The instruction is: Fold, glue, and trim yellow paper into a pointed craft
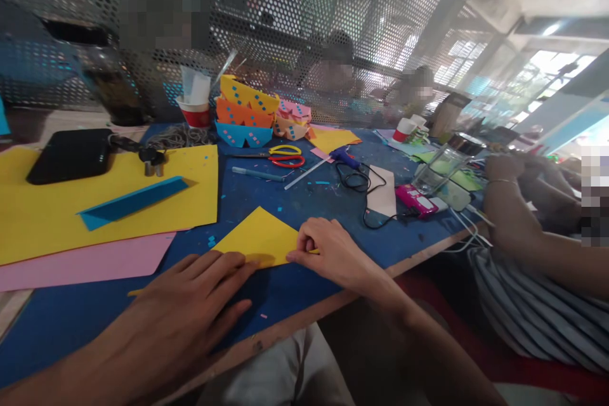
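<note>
Your left hand (195, 292) lies flat, unclenched, over the near edge of the yellow paper (259, 235); your right hand (335, 250) pinches its right corner.
Paper sits directly before you on the blue tabletop (309, 206). Technique: press evenly with the left, hold the corner taut, smooth along the edge. Count: one paper in hand, one blue folded strip (136, 203), one pair of scissors (272, 155), one glue gun (347, 157), three dotted pieces (245, 115) in the yellow-orange-blue stack.

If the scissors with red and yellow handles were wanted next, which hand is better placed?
Probably the right hand: it is nearer the scissors, and their handles lie toward its side. The left hand is farther back. Both hands are at the yellow paper.
</note>
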A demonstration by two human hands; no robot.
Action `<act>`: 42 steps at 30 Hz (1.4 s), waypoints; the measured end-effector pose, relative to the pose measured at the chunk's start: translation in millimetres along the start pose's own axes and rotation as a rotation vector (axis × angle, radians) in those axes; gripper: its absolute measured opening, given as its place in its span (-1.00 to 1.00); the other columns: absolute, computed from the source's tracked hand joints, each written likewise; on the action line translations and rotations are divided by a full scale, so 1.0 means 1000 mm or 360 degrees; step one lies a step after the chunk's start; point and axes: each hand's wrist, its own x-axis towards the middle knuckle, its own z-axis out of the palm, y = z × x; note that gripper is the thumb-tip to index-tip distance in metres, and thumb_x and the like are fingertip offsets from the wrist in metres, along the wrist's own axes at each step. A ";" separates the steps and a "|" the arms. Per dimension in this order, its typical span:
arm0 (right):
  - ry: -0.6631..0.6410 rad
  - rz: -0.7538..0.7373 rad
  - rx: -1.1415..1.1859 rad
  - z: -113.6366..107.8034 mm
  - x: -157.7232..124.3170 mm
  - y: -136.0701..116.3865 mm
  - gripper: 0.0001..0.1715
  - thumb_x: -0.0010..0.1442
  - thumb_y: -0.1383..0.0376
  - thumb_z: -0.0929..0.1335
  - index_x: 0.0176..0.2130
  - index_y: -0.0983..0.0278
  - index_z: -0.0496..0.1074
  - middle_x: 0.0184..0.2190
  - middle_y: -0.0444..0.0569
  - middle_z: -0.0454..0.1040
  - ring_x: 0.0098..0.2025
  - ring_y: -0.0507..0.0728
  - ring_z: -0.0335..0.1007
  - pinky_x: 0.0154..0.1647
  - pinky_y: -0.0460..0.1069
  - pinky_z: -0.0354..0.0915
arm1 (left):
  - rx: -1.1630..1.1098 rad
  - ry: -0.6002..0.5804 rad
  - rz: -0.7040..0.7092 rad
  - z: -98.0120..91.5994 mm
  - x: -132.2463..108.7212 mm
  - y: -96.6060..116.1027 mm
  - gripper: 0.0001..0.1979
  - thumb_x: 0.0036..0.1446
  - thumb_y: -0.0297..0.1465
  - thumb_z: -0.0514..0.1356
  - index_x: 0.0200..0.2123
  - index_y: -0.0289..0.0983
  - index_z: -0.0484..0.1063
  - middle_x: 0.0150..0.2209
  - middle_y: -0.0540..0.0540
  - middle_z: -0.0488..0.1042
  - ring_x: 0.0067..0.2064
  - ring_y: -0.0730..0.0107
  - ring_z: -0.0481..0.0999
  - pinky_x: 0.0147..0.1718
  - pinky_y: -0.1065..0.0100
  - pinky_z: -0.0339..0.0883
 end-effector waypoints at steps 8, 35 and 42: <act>0.0025 0.0011 0.0006 0.000 -0.003 0.002 -0.60 0.48 0.23 0.68 -0.27 0.22 0.52 -0.22 -0.15 0.60 -0.15 0.12 0.46 0.06 0.09 0.17 | -0.0041 -0.0110 -0.0035 0.001 -0.001 0.000 -0.52 0.74 -0.15 0.13 0.56 -0.01 0.51 0.32 -0.15 0.74 0.16 0.00 0.73 0.12 0.04 0.49; 0.0279 0.0090 0.0039 0.009 -0.018 0.027 -0.62 0.45 0.30 0.68 -0.24 0.20 0.49 0.00 -0.03 0.54 0.16 0.27 0.48 0.27 0.20 0.28 | -0.0024 -0.0090 -0.0031 -0.002 0.001 -0.003 -0.48 0.72 -0.03 0.16 0.59 0.04 0.47 0.30 -0.11 0.73 0.14 -0.03 0.72 0.14 0.03 0.45; 0.0263 0.0032 0.0025 0.009 -0.015 0.032 -0.64 0.43 0.37 0.66 -0.24 0.19 0.48 -0.02 -0.02 0.56 0.16 0.29 0.48 0.27 0.21 0.28 | -0.0038 -0.0092 -0.0011 -0.007 0.004 -0.001 -0.47 0.74 -0.03 0.14 0.59 0.00 0.49 0.29 -0.14 0.72 0.16 -0.03 0.68 0.17 0.07 0.44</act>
